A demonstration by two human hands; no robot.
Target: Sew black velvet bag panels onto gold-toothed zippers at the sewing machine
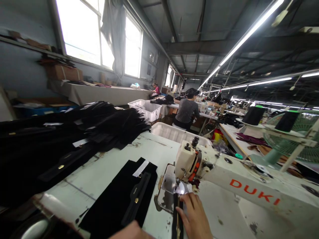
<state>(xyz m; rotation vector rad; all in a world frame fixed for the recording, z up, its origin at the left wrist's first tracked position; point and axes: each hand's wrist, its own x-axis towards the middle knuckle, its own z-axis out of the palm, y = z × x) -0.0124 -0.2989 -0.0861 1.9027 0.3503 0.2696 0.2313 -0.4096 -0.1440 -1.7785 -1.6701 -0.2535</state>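
My right hand (195,214) grips a narrow black zipper (176,219) with a brass-coloured line down its middle, thumb and fingers at its right edge. The zipper's far end lies by the lit needle area of a white sewing machine (186,162). At the bottom edge shows a blurred part of my left hand (132,231); its fingers cannot be made out. It is nearest to a black fabric panel (112,192) lying flat on the table. That panel carries a dark strip (137,199) with a gold fitting and a white label (141,168).
A large pile of black fabric pieces (99,122) covers the table's left side. Beyond the table stand white plastic bins (169,131). Black thread cones (254,114) and a green fan (286,136) are at right. A seated person (186,111) works ahead.
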